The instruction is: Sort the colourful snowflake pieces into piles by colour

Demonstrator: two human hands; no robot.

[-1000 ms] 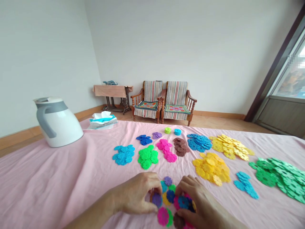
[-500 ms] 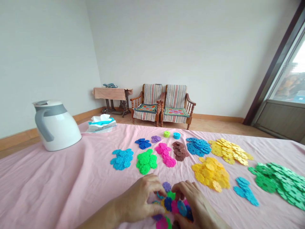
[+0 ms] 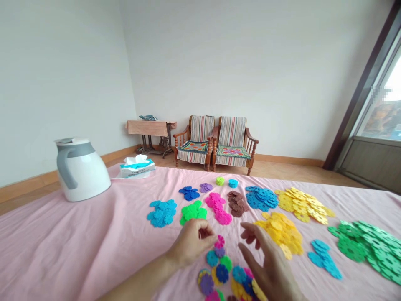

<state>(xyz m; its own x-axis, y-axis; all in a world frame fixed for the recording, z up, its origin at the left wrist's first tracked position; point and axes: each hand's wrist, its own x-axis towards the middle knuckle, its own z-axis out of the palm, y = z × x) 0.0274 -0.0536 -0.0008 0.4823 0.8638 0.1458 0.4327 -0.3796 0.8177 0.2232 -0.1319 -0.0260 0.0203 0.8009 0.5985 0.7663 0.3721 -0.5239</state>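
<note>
My left hand [image 3: 196,238] pinches a pink flower-shaped disc [image 3: 220,241] at its fingertips, just above the cloth. My right hand [image 3: 265,259] hovers to the right, thumb and fingers apart, holding nothing. Below and between the hands lies a mixed heap of flower discs: a purple disc [image 3: 206,284], a dark blue disc [image 3: 222,273], a light blue disc [image 3: 239,274] and several others. Part of this heap is hidden by my right hand and cut off by the lower edge. A bright green pile [image 3: 192,211] sits just behind my left hand.
Sorted piles lie on the pink cloth [image 3: 125,242]: light blue [image 3: 162,213], pink [image 3: 218,207], brown [image 3: 237,203], yellow [image 3: 278,230] and green [image 3: 372,246]. A white jug [image 3: 86,175] and a tissue box [image 3: 138,168] stand at left. Two armchairs [image 3: 232,142] stand beyond.
My hands have come apart and up from the mixed heap, uncovering more of it. A pink disc is now in my left fingertips. My right hand has opened. The view has tilted slightly upward.
</note>
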